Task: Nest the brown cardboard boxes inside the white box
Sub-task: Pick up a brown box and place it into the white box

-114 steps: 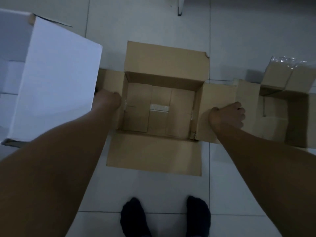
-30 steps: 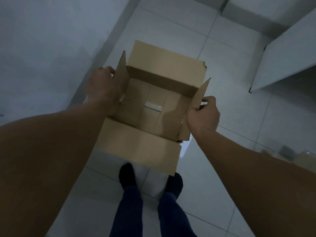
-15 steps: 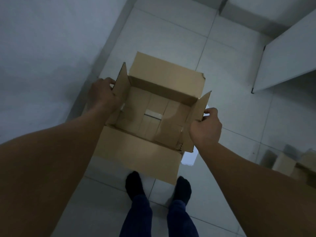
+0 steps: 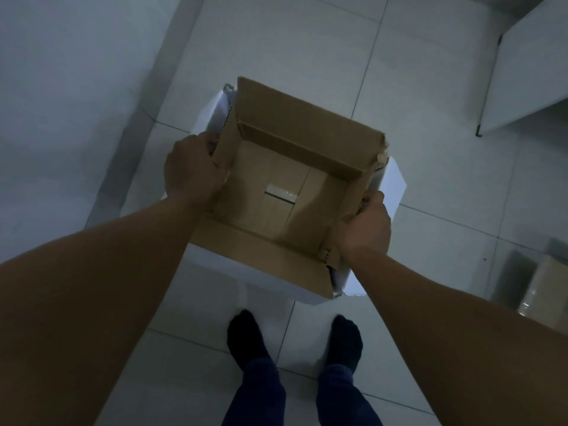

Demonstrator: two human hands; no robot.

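Observation:
An open brown cardboard box (image 4: 285, 198) with raised flaps sits low inside the white box (image 4: 264, 278), whose white walls and flaps show around it on the left, right and near sides. My left hand (image 4: 192, 170) grips the brown box's left flap. My right hand (image 4: 365, 226) grips its right flap near the front corner. A strip of tape lies across the brown box's bottom. Most of the white box is hidden under the brown one.
A second brown box (image 4: 544, 293) stands on the tiled floor at the far right. A white panel (image 4: 528, 72) leans at the upper right. A grey wall runs along the left. My feet in dark socks (image 4: 295, 339) stand just before the white box.
I carried the brown box from the floor over to the white box and lowered it; the white box's walls now show around it. Both hands kept hold of the side flaps.

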